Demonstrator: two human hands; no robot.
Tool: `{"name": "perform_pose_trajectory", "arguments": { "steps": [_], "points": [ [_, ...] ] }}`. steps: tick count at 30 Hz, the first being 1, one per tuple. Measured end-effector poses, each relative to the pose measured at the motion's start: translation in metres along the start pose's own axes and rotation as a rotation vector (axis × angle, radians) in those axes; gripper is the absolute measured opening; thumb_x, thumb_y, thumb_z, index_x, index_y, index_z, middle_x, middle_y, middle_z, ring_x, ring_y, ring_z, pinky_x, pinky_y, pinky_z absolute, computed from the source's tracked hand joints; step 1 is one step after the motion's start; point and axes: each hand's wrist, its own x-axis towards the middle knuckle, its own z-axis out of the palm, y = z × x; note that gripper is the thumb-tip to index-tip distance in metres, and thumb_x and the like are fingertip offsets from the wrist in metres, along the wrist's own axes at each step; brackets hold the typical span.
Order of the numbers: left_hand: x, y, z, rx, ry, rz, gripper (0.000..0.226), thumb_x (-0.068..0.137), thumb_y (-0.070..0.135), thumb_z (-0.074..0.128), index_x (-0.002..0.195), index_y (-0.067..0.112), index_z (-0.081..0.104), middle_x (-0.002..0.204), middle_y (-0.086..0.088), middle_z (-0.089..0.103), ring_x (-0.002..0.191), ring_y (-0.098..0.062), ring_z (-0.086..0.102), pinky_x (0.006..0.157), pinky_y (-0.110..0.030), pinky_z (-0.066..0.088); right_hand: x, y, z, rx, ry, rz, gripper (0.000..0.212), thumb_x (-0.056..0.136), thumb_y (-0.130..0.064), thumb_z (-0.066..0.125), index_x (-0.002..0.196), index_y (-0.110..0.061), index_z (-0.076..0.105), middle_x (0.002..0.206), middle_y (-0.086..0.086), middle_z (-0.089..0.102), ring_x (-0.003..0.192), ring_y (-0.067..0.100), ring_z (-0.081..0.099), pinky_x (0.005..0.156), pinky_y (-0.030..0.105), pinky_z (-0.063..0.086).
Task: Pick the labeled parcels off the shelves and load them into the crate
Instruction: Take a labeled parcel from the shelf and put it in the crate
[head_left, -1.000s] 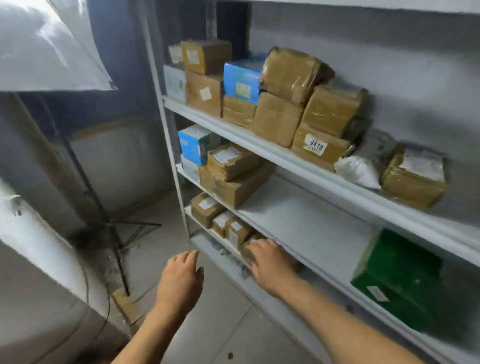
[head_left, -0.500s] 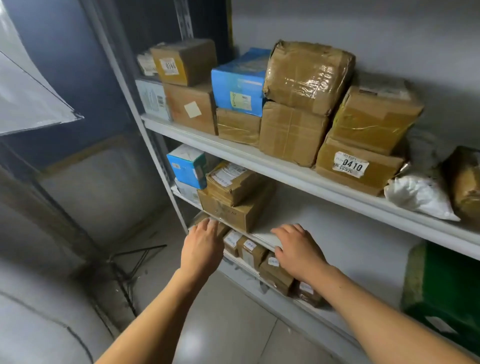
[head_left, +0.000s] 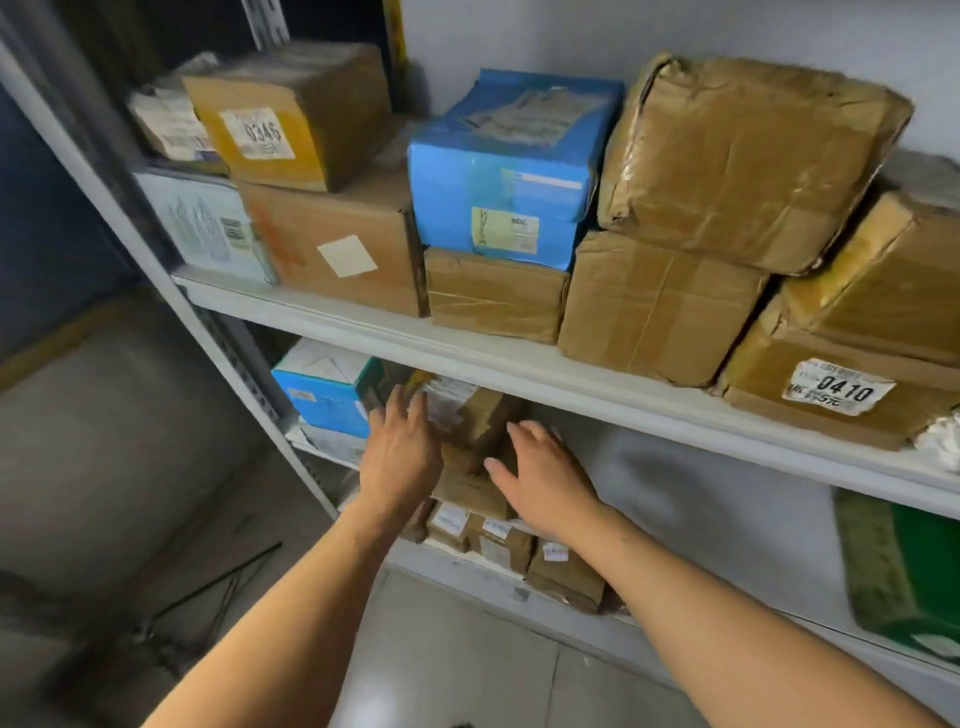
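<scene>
Shelving: I see a white metal shelf unit (head_left: 519, 364) with stacked parcels on three levels.
Upper shelf: a crumpled brown taped parcel (head_left: 748, 156) tops the stack, beside a blue cardboard box (head_left: 509, 171); a brown box labelled 0346 (head_left: 296, 114) sits at left, a brown box labelled 0410 (head_left: 831, 389) at right.
Middle shelf: a small brown cardboard parcel with a white label (head_left: 478, 421) lies on a bigger brown box, just right of a blue-and-white carton (head_left: 322, 400).
Left hand (head_left: 400, 457): my grip is released, fingers straight, at the small parcel's left side.
Right hand (head_left: 545, 473): released too, fingers spread by its right side; contact I cannot tell.
</scene>
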Motion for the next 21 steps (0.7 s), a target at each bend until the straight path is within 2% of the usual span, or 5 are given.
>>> {"name": "perform_pose_trajectory", "arguments": {
  "steps": [5, 9, 16, 19, 21],
  "points": [
    [0.024, -0.014, 0.007, 0.021, -0.052, -0.04, 0.057, 0.101, 0.023, 0.051, 0.154, 0.007, 0.041, 0.144, -0.023, 0.055, 0.132, -0.047, 0.044, 0.114, -0.056, 0.034, 0.033, -0.023, 0.017, 0.273, -0.036, 0.185, 0.085, 0.105, -0.066, 0.043, 0.168, -0.013, 0.021, 0.174, 0.01, 0.021, 0.16, 0.028, 0.02, 0.129, 0.043, 0.023],
    [0.027, -0.011, 0.001, -0.11, -0.085, -0.093, 0.069, 0.087, 0.039, 0.054, 0.147, 0.004, 0.048, 0.137, -0.021, 0.058, 0.125, -0.042, 0.048, 0.114, -0.051, 0.029, 0.04, -0.019, 0.026, 0.65, 0.041, 0.299, 0.057, 0.101, -0.062, 0.057, 0.134, -0.019, 0.041, 0.136, 0.006, 0.054, 0.126, 0.024, 0.055, 0.106, 0.039, 0.046],
    [0.008, 0.0, -0.002, -0.493, -0.251, -0.203, 0.046, 0.095, 0.024, 0.067, 0.136, 0.015, 0.049, 0.13, -0.009, 0.045, 0.116, -0.03, 0.054, 0.1, -0.037, 0.051, 0.025, 0.01, 0.019, 1.043, 0.123, 0.41, 0.047, 0.091, -0.051, 0.077, 0.113, -0.028, 0.042, 0.131, 0.013, 0.062, 0.117, 0.023, 0.06, 0.1, 0.045, 0.047],
    [-0.002, 0.007, 0.005, -0.604, -0.307, -0.242, 0.043, 0.094, 0.028, 0.075, 0.126, 0.021, 0.046, 0.128, -0.006, 0.044, 0.11, -0.025, 0.055, 0.094, -0.032, 0.052, 0.013, 0.024, 0.003, 1.161, 0.123, 0.46, 0.042, 0.097, -0.033, 0.075, 0.127, -0.029, 0.045, 0.131, 0.009, 0.067, 0.11, 0.022, 0.063, 0.089, 0.041, 0.046],
    [-0.012, 0.012, 0.007, -0.765, -0.358, -0.285, 0.054, 0.092, 0.031, 0.08, 0.131, 0.022, 0.043, 0.134, -0.007, 0.054, 0.113, -0.024, 0.063, 0.099, -0.038, 0.058, 0.005, 0.04, -0.006, 1.219, 0.045, 0.5, 0.031, 0.099, -0.03, 0.072, 0.126, -0.027, 0.058, 0.127, 0.006, 0.072, 0.116, 0.025, 0.064, 0.097, 0.045, 0.048]
  ]
}}
